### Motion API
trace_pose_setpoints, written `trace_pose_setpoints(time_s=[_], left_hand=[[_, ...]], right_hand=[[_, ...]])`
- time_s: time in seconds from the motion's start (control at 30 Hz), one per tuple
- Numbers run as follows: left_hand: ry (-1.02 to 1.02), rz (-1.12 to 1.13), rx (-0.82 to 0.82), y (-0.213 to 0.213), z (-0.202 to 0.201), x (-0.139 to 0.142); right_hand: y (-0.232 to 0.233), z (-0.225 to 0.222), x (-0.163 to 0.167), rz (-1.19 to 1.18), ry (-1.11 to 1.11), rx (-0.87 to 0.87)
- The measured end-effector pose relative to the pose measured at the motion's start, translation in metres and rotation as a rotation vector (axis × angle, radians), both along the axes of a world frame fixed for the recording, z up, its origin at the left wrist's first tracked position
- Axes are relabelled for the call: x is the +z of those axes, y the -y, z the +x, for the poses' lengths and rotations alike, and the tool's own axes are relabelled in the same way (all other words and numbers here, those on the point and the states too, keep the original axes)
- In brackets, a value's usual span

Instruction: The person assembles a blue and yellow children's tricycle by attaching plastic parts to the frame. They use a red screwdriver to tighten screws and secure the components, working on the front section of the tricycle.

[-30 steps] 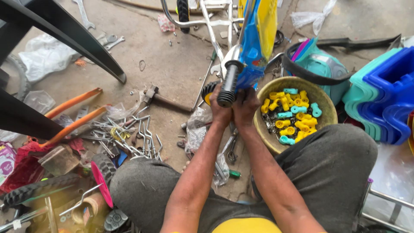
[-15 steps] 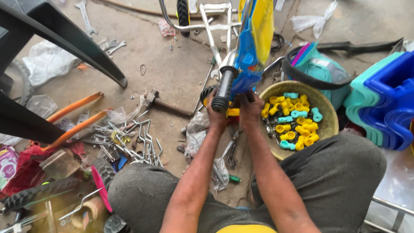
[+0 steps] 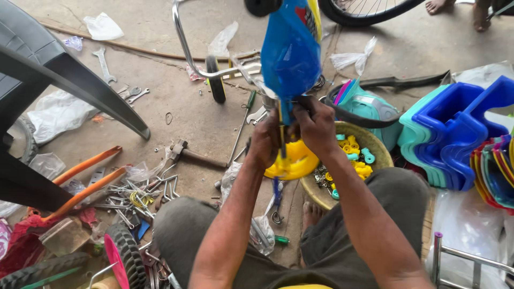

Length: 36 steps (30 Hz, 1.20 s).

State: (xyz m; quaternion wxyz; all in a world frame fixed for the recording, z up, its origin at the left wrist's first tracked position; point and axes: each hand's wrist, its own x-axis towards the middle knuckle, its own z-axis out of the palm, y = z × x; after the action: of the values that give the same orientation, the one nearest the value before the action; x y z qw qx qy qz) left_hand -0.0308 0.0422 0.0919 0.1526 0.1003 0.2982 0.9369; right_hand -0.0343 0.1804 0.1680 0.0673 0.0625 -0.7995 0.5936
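Note:
I sit on the ground with a small child's bicycle in front of me. Its blue plastic front panel [image 3: 292,53] stands upright above my hands. A yellow mudguard [image 3: 292,160] hangs just below them, over a woven bowl [image 3: 375,147] of small yellow and teal plastic parts. My left hand [image 3: 266,142] grips the stem at the panel's lower left. My right hand [image 3: 317,126] grips it from the right, fingers curled on the metal. The chrome handlebar [image 3: 184,48] curves up to the left, with a small black training wheel [image 3: 216,80] behind.
A black plastic chair [image 3: 64,75] is at left. Stacked blue and teal plastic baskets [image 3: 460,128] stand at right. A hammer [image 3: 182,152], wrenches [image 3: 104,64], a screwdriver [image 3: 243,126], loose metal parts [image 3: 134,195], orange tubes [image 3: 85,166] and a tyre [image 3: 128,251] litter the floor. Another person's foot [image 3: 439,5] is at top.
My hands left the black handle grip and now hold the stem under the blue panel. The bicycle front has swung upright, and the yellow mudguard now shows over the bowl.

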Motion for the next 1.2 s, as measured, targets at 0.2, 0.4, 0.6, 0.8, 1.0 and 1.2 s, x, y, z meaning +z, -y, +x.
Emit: trace_pose_setpoints(time_s=[0.2, 0.4, 0.6, 0.8, 1.0, 1.2], left_hand=[[0.163, 0.001, 0.073, -0.039, 0.014, 0.006], [0.103, -0.015, 0.164, -0.049, 0.02, -0.015], [0.208, 0.161, 0.204, -0.068, 0.017, -0.012], [0.15, -0.088, 0.312, -0.074, 0.017, -0.017], [0.14, -0.153, 0.286, -0.075, 0.014, -0.017], [0.173, -0.081, 0.278, -0.065, 0.014, -0.021]], right_hand=[[-0.016, 0.021, 0.025, 0.724, -0.546, -0.178], [-0.008, 0.022, 0.0, 0.125, -0.416, -0.213], [-0.01, 0.013, -0.011, 0.644, -0.6, -0.267], [-0.016, 0.02, -0.01, 0.31, -0.468, -0.318], [-0.023, 0.024, -0.006, 0.189, -0.443, -0.207], [-0.016, 0.017, -0.014, 0.186, -0.497, -0.207]])
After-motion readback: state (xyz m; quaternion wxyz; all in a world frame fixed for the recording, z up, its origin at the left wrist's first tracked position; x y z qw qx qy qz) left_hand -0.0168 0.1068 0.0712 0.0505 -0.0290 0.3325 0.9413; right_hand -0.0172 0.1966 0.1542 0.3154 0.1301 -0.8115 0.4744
